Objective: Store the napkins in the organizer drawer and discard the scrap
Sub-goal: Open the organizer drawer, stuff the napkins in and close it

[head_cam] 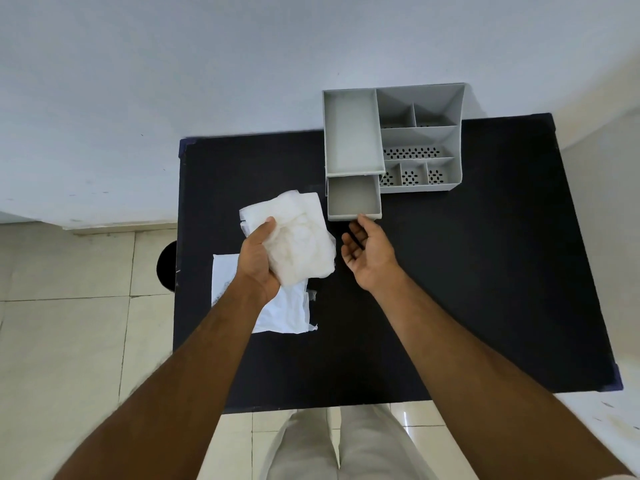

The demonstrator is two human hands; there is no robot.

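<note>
My left hand (pixel 258 256) grips a stack of white napkins (pixel 298 237) lifted above the black table (pixel 450 289). Beneath it a torn white plastic wrapper (pixel 287 313) lies flat on the table. The grey organizer (pixel 419 140) stands at the table's far edge, and its lower drawer (pixel 353 197) is pulled out and holds nothing. My right hand (pixel 367 254) hovers open, palm up, with its fingertips right at the drawer's front edge; whether they touch it I cannot tell.
A dark round bin (pixel 166 266) shows on the tiled floor just left of the table, mostly hidden by the table's edge. A white wall runs behind the table. My legs stand at the table's near edge.
</note>
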